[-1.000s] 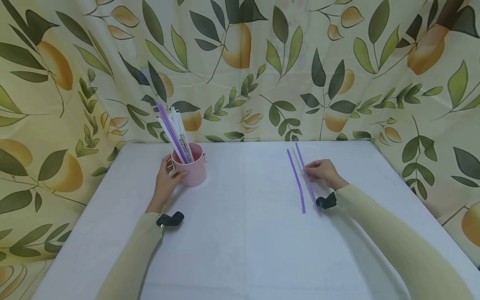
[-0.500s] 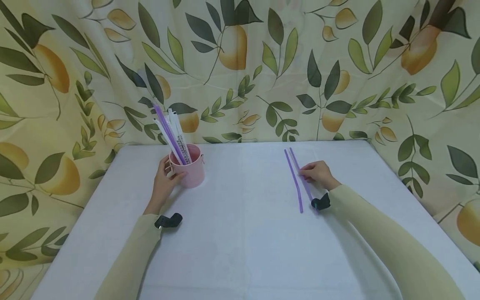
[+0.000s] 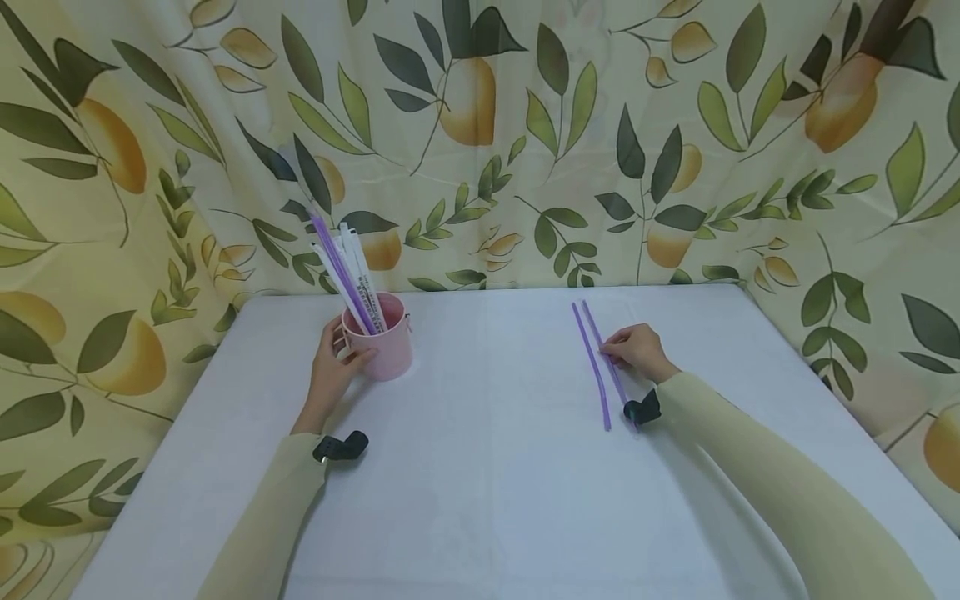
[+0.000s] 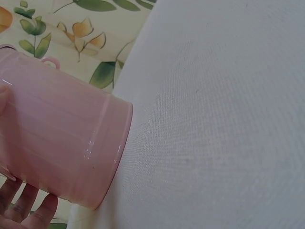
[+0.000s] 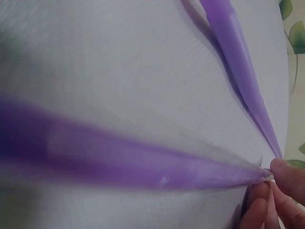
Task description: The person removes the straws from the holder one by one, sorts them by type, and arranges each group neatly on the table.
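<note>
My left hand (image 3: 330,379) holds a small pink bucket (image 3: 392,354) at the left of the table, thumb on the near side and fingers round the left. Several white and purple straws (image 3: 352,279) lean out of its top. The left wrist view shows the bucket's smooth wall (image 4: 62,129) and base close to the white cloth. On the right, my right hand (image 3: 641,350) pinches a purple straw (image 3: 595,327) between thumb and fingers. A clear wrapper shows around this straw (image 5: 157,164) in the right wrist view. Just left of it lies a second purple straw (image 3: 589,354), roughly parallel.
A white cloth covers the table (image 3: 480,475). Behind it hangs a curtain (image 3: 480,192) printed with leaves and yellow fruit. Each wrist carries a black camera, the left one (image 3: 341,447) and the right one (image 3: 642,408).
The right hand has brought its straw a little left and toward me, so its far end lies nearer the other straw. The left hand and bucket keep their place.
</note>
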A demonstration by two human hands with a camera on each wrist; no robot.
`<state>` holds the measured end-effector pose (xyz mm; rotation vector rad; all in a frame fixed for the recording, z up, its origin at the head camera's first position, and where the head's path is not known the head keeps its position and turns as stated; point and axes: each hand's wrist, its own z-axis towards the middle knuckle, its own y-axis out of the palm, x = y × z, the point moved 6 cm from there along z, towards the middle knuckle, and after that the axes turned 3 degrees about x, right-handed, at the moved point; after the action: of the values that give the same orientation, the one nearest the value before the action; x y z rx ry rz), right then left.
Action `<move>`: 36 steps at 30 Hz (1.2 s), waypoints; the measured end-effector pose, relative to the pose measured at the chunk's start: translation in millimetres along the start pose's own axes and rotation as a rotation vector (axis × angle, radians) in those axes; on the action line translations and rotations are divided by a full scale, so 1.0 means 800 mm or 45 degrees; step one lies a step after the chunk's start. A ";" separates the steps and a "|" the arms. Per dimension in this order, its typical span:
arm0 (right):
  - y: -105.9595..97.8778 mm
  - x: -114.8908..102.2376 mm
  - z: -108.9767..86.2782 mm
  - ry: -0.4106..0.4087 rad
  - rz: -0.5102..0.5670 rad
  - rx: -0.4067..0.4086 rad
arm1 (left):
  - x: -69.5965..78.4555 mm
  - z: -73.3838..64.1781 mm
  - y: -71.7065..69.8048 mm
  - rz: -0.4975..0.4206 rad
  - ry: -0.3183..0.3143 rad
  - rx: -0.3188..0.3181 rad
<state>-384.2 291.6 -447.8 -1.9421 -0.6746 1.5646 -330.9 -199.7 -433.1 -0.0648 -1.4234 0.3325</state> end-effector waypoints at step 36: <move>-0.048 -0.072 0.006 -0.236 0.021 -0.092 | -0.004 -0.001 0.000 0.046 -0.020 -0.008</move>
<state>-401.8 280.5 -381.2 -1.8725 -0.8030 1.7685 -330.4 -200.6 -435.9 -0.0936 -1.4401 0.3587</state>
